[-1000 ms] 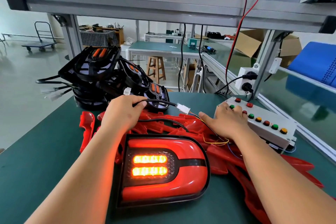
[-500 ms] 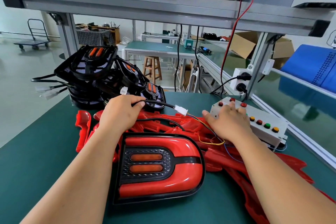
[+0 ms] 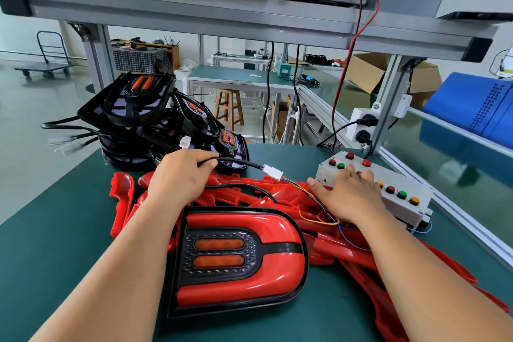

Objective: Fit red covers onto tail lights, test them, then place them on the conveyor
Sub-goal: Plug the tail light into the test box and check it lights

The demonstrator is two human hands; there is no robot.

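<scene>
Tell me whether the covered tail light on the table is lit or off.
Off: both orange bars in the tail light are dull, and no glow shows on its red cover.

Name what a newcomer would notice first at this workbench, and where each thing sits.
The glossy red tail light lies front and centre, lamps unlit. Behind it the left hand grips a black cable, while the right hand rests on the button box at right.

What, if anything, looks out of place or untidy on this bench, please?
The black tail lights at the back left are heaped in a leaning stack, and loose red covers lie jumbled beneath the cable.
</scene>
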